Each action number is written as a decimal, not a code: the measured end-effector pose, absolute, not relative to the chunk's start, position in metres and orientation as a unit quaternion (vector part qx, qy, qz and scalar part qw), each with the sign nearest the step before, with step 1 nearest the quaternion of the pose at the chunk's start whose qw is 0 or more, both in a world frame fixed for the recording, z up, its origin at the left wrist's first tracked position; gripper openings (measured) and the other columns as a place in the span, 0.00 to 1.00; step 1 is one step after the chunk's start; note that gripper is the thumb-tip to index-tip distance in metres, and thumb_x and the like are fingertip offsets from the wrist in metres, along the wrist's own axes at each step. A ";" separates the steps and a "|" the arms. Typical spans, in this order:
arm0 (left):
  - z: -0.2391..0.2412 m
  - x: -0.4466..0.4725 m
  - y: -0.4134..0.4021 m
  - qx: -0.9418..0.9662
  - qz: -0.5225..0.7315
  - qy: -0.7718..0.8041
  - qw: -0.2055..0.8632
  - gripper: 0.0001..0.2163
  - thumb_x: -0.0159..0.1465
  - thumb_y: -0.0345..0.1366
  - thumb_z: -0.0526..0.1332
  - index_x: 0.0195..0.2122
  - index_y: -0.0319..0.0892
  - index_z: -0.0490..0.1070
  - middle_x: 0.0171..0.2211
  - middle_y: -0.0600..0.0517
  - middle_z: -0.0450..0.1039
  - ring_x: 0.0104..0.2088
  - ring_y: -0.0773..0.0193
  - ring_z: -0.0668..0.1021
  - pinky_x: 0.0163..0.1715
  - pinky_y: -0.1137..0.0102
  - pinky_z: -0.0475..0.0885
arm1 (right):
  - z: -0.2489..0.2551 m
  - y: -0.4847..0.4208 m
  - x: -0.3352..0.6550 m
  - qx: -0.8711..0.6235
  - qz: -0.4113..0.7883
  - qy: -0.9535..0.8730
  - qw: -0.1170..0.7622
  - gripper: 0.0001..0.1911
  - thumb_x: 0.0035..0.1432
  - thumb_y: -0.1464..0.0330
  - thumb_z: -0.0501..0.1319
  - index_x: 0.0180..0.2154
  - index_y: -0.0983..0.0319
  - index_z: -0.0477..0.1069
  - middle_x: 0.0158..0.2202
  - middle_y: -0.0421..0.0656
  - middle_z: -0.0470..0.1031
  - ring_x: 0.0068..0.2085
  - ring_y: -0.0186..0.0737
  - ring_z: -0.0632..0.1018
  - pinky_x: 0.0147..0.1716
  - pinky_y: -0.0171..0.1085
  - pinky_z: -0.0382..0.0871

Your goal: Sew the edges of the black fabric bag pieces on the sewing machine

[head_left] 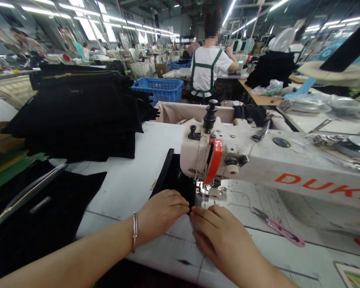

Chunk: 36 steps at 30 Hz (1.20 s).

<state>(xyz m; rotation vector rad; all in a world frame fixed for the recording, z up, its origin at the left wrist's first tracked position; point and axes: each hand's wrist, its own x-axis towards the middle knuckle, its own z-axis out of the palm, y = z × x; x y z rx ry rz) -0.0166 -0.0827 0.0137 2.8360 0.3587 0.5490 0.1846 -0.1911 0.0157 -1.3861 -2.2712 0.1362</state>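
A black fabric piece point(171, 178) lies on the white table under the head of a cream sewing machine point(246, 156), just left of its presser foot point(210, 191). My left hand point(160, 214), with a ring and a wrist bangle, lies over the near end of the fabric, fingers curled and pressed on its edge. My right hand point(225, 240) rests beside it, fingertips meeting the left hand's at the fabric's near corner, in front of the presser foot.
A tall stack of black fabric point(78, 116) stands at the left. More black pieces point(42, 216) lie lower left. Pink-handled snips point(279, 227) lie right of the needle. A blue basket point(159, 89) and a seated person in a white shirt point(211, 66) are behind.
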 end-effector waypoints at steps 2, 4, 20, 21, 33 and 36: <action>0.010 -0.014 -0.075 0.970 0.189 0.117 0.103 0.09 0.69 0.25 0.55 0.46 0.38 0.72 0.44 0.50 0.75 0.45 0.64 0.75 0.50 0.66 0.70 | 0.016 -0.184 0.188 -0.507 0.051 -0.829 0.229 0.17 0.58 0.74 0.63 0.50 0.62 0.72 0.50 0.44 0.76 0.44 0.47 0.75 0.43 0.47 0.75; 0.007 -0.011 -0.067 0.970 0.192 0.111 0.095 0.09 0.69 0.25 0.55 0.47 0.37 0.72 0.44 0.50 0.76 0.46 0.64 0.75 0.52 0.66 0.70 | 0.015 -0.178 0.192 -0.511 0.048 -0.828 0.227 0.18 0.58 0.73 0.63 0.50 0.62 0.72 0.51 0.45 0.75 0.45 0.48 0.75 0.45 0.48 0.76; 0.002 0.014 -0.018 0.973 0.173 0.142 0.062 0.09 0.69 0.26 0.56 0.45 0.40 0.75 0.45 0.49 0.77 0.49 0.61 0.76 0.54 0.64 0.70 | -0.009 -0.160 0.198 -0.552 0.031 -0.795 0.249 0.20 0.61 0.73 0.56 0.55 0.64 0.70 0.49 0.51 0.75 0.49 0.51 0.76 0.48 0.51 0.74; 0.001 0.014 -0.016 0.972 0.175 0.146 0.061 0.09 0.69 0.26 0.57 0.44 0.40 0.75 0.44 0.49 0.77 0.49 0.60 0.76 0.54 0.64 0.70 | -0.010 -0.159 0.198 -0.550 0.036 -0.796 0.250 0.20 0.62 0.74 0.56 0.55 0.63 0.70 0.50 0.51 0.75 0.50 0.50 0.76 0.49 0.51 0.74; 0.012 0.015 -0.014 0.970 0.173 0.159 0.062 0.09 0.69 0.28 0.57 0.45 0.42 0.76 0.45 0.49 0.76 0.50 0.57 0.75 0.55 0.62 0.69 | -0.005 -0.157 0.198 -0.547 0.060 -0.790 0.272 0.16 0.63 0.74 0.55 0.50 0.63 0.73 0.48 0.50 0.77 0.49 0.48 0.76 0.50 0.48 0.73; 0.025 0.013 -0.024 0.971 0.146 0.178 0.059 0.10 0.70 0.30 0.55 0.46 0.41 0.75 0.48 0.47 0.74 0.51 0.52 0.74 0.52 0.56 0.70 | -0.003 -0.157 0.198 -0.545 0.059 -0.792 0.271 0.15 0.62 0.74 0.55 0.49 0.62 0.73 0.47 0.49 0.77 0.49 0.47 0.77 0.49 0.47 0.73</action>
